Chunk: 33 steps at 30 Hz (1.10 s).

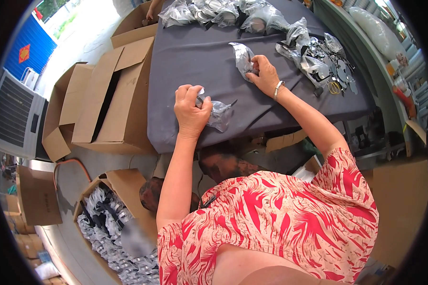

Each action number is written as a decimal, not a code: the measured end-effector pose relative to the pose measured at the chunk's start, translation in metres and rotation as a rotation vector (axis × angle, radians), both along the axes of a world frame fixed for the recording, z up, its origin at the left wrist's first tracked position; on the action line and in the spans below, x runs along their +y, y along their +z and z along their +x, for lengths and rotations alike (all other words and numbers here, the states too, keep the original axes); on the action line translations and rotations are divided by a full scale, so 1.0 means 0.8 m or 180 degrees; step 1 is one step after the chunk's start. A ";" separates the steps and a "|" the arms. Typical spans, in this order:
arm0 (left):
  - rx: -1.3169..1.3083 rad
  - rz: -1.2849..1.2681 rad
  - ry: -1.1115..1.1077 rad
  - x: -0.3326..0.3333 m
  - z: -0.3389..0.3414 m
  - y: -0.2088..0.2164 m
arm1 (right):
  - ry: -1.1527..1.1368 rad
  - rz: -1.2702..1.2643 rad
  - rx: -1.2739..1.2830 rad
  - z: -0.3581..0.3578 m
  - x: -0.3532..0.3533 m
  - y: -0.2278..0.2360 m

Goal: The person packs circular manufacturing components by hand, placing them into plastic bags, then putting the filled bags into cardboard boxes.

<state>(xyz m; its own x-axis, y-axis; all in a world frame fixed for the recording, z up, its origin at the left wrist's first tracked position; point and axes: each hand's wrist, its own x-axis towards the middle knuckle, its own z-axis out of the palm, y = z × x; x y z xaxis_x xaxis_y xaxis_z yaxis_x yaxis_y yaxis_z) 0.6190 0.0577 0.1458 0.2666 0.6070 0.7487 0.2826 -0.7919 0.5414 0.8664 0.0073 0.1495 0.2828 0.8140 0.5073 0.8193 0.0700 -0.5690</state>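
The left hand (191, 111) is over the near left part of the grey-covered table (190, 57), its fingers bent and its thumb brought in toward them. That grip has hold of a clear plastic bag (220, 117), which spreads out to the right of the hand with a thin dark piece poking from it; what else is inside is hard to make out. Farther off and to the right, the right hand (265, 76), with a bracelet (279, 88) at the wrist, has its thumb and fingers nearly together on the right side of a second plastic bag (241, 58). This bag reaches away to the far left of the fingers, and the two bags are apart.

Along the far edge of the table lies a row of bagged pieces (223, 14). At the right are a heap of loose flat discs (340, 69), more crumpled plastic and some yellow rings (334, 88). Left of the table stands a large cardboard box (97, 95) with its flaps up; beyond it, another person's hand (150, 14) is at a farther box (135, 35). On the floor at the near left, an open carton (128, 187) is filled with plastic-wrapped pieces (104, 237).
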 end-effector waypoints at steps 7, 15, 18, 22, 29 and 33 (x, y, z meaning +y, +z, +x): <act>0.0202 0.0072 0.0050 -0.002 -0.005 0.006 | -0.0363 -0.0878 -0.0527 -0.014 0.020 0.018; 0.0238 0.0254 0.0038 -0.001 0.008 0.013 | 0.1866 -0.0986 0.0170 -0.089 0.026 0.031; 0.0077 -0.0010 -0.0057 0.004 -0.004 0.010 | 0.2847 -0.1703 0.1069 -0.081 0.041 0.046; 0.0124 -0.0134 0.0098 0.001 -0.010 0.012 | 0.1420 -0.1141 0.1480 -0.037 0.097 0.076; 0.0110 -0.0038 -0.0044 -0.007 -0.004 0.018 | -0.1623 -0.0822 0.0017 0.167 0.204 0.076; 0.0122 -0.0072 -0.0046 -0.008 -0.014 0.014 | -0.1621 -0.0876 -0.0292 0.163 0.204 0.054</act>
